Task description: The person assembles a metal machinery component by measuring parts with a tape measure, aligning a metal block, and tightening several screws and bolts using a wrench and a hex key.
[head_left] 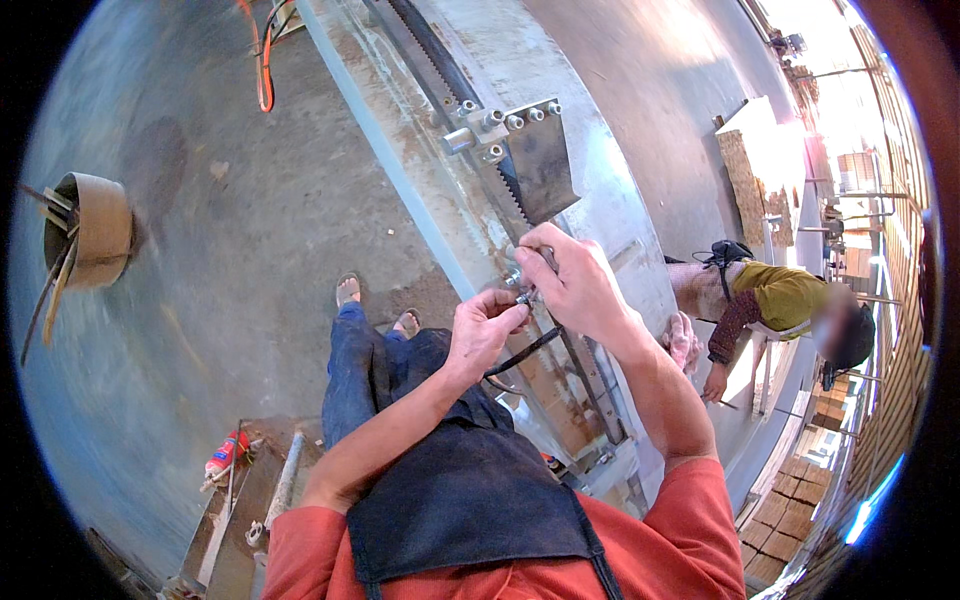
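Note:
My left hand (482,332) is closed in a pinch at a small shiny metal fitting (523,298), which looks like a bolt or nut. Just above it, my right hand (580,285) has its fingers curled together over the machine's rail; what they grip is hidden. Both hands nearly meet beside the toothed strip (512,185) that runs along the long metal machine (600,150). Farther up the strip sits a clamp block with several bolts (492,120) and a dark metal plate (545,165). A black hose (525,352) passes below my hands.
Across the machine, a co-worker in an olive top (790,300) bends over a bench. A bucket with sticks (100,230) stands at left. An orange cable (265,80) hangs at top left. A red bottle (227,455) and metal bars (288,475) lie at lower left.

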A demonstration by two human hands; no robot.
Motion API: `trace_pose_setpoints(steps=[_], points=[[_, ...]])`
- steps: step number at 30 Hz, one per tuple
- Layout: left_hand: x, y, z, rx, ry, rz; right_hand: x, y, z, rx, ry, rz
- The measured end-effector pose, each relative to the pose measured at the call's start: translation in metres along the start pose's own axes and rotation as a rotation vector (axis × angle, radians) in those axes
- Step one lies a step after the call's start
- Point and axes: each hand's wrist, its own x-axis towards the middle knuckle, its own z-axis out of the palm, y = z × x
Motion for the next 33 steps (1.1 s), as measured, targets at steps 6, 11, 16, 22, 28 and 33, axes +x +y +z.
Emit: trace_pose_setpoints(steps=[6, 11, 16, 22, 28, 33], points=[[-0.002, 0.006, -0.004, -0.004, -0.012, -0.069, -0.025, -0.002, 0.004, -0.019, 0.102, 0.009], [0.004, 0.008, -0.008, 0.014, -0.045, -0.089, -0.153, 0.062, 0.052, 0.155, 0.384, -0.007], [0.003, 0.012, -0.012, 0.003, -0.065, -0.13, -0.166, 0.057, 0.066, 0.09, 0.495, -0.03], [-0.001, 0.015, -0.01, 0.022, -0.085, -0.109, -0.151, 0.019, 0.014, -0.06, 0.323, -0.043], [0.0, 0.009, -0.007, -0.02, -0.082, -0.104, -0.088, -0.001, -0.019, -0.272, 0.005, -0.135], [0.003, 0.001, -0.01, -0.04, -0.058, -0.086, -0.03, -0.034, -0.033, -0.445, -0.309, -0.155]])
